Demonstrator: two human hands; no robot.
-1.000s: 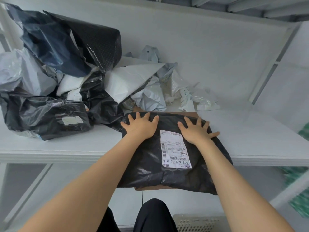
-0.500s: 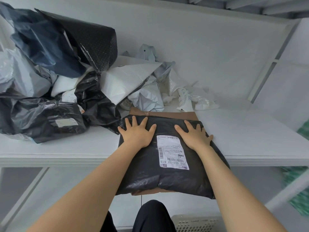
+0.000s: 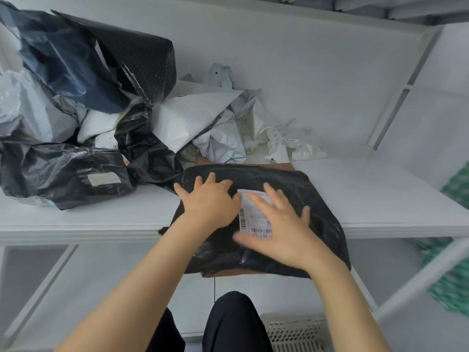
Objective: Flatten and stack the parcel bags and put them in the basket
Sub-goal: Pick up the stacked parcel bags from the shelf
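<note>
White worktop point(image 3: 380, 199) against a white wall, with a heap of crumpled bags point(image 3: 101, 123) at its left. A black parcel bag point(image 3: 317, 199) lies flat at the front edge, atop a brown sheet point(image 3: 228, 271) and overhanging. Left hand point(image 3: 208, 201) presses on it, fingers spread; right hand point(image 3: 279, 232) is blurred and spread over the label point(image 3: 250, 214). A basket point(image 3: 291, 331) sits below the worktop.

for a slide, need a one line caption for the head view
Left hand and right hand spread over a black parcel bag on a white shelf.
</note>
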